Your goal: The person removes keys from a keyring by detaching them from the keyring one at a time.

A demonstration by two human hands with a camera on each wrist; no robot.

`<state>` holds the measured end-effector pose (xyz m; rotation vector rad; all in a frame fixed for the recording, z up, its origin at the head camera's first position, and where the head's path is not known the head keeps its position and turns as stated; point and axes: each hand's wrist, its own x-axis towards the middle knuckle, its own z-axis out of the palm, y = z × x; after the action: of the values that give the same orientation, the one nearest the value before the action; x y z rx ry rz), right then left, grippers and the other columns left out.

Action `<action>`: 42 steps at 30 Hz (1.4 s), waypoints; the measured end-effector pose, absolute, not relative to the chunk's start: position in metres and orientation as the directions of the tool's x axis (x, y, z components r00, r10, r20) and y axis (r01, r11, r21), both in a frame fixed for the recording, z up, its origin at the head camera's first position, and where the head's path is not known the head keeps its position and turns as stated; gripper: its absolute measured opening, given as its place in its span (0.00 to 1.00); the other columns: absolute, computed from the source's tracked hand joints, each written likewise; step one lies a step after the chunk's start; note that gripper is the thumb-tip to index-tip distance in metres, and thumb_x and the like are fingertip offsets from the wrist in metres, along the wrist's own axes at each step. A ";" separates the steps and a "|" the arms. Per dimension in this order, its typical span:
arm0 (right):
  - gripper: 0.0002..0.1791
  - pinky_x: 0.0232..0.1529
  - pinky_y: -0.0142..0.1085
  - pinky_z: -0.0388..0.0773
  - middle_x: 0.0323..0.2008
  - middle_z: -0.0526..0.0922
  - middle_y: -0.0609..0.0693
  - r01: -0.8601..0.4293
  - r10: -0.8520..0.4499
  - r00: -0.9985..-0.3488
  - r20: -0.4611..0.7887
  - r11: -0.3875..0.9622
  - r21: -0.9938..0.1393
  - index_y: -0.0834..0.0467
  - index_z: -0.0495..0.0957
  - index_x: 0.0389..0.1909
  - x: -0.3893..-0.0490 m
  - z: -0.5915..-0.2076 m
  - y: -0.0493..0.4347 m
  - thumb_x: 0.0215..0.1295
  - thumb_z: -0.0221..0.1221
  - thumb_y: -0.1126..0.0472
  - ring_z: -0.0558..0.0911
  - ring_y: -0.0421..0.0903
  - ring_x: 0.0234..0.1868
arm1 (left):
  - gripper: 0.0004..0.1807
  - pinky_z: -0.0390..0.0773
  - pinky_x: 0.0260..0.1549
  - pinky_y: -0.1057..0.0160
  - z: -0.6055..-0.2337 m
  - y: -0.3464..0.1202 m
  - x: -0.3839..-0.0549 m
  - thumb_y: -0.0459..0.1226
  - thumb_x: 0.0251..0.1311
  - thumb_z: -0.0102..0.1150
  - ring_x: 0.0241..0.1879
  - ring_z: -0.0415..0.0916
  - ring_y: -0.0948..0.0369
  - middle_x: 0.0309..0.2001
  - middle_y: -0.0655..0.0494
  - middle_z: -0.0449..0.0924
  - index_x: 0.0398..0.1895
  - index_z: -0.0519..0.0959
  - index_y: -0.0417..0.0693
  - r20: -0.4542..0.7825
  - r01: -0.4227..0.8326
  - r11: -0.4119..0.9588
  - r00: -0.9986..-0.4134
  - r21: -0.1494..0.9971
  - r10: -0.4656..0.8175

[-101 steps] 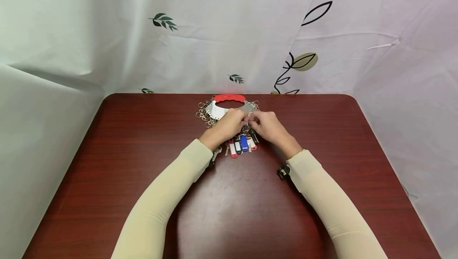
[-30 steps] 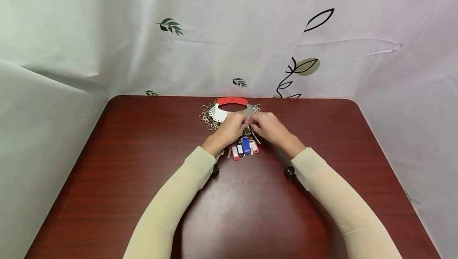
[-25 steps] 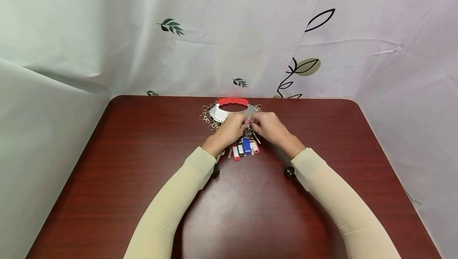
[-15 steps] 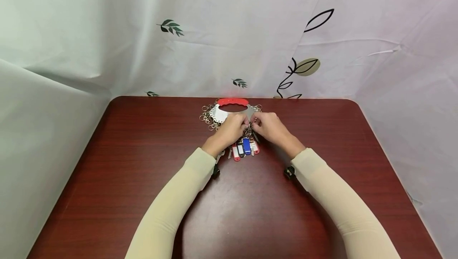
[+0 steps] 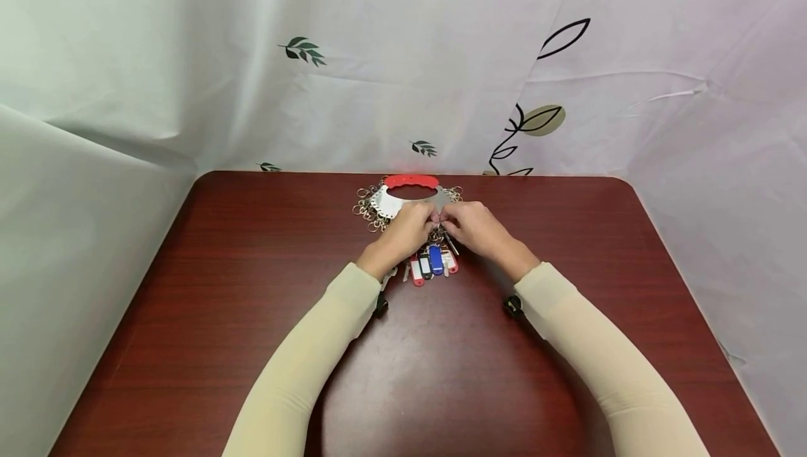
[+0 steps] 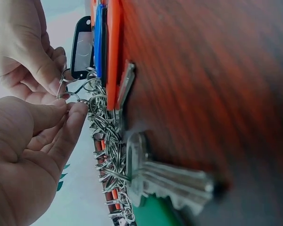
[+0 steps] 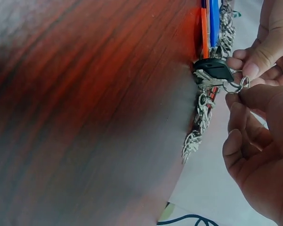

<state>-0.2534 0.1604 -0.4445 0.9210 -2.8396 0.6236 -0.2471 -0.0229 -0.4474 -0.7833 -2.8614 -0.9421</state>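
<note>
A metal key holder plate [image 5: 382, 202] with a red handle [image 5: 411, 181] lies near the far edge of the table, its rim hung with many small rings. My left hand [image 5: 408, 227] pinches a small metal ring at its front edge. My right hand [image 5: 476, 227] meets it, thumb and fingers pinching a split ring [image 6: 61, 84] linked with it. From that ring hangs a black key tag [image 6: 81, 54], with a key beside it in the right wrist view. Red, black and blue key tags [image 5: 436, 261] fan out below my hands, among keys [image 6: 174, 183].
The dark red wooden table [image 5: 208, 289] stretches toward me. White curtains [image 5: 391, 57] with leaf prints stand behind it and on both sides. A green tag [image 6: 155, 212] shows low in the left wrist view.
Both hands stay at the front of the key holder. Half a second ago my right fingertips were slightly apart from the left; now they are close together. The view has shifted slightly.
</note>
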 end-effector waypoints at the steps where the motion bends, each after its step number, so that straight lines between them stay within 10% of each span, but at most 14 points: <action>1: 0.03 0.39 0.45 0.82 0.31 0.86 0.51 -0.581 -0.541 -0.813 0.215 0.733 -0.353 0.58 0.83 0.35 -0.253 -0.445 0.160 0.69 0.63 0.65 0.82 0.47 0.33 | 0.04 0.83 0.44 0.60 -0.448 -0.023 -0.247 0.27 0.67 0.61 0.41 0.83 0.56 0.37 0.51 0.85 0.35 0.82 0.42 0.179 0.473 0.691 -0.872 0.547 0.455; 42: 0.02 0.39 0.44 0.76 0.35 0.86 0.51 -0.459 -0.306 -0.880 0.363 0.740 -0.491 0.57 0.83 0.40 -0.257 -0.435 0.229 0.72 0.62 0.64 0.80 0.48 0.34 | 0.14 0.83 0.47 0.58 -0.443 -0.003 -0.249 0.20 0.61 0.56 0.43 0.84 0.56 0.38 0.51 0.87 0.38 0.87 0.41 0.126 0.588 0.661 -0.784 0.465 0.609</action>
<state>-0.2568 0.2290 -0.4347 0.6013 -2.6833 0.8564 -0.2486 -0.0035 -0.4432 -1.0452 -2.9002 -0.7892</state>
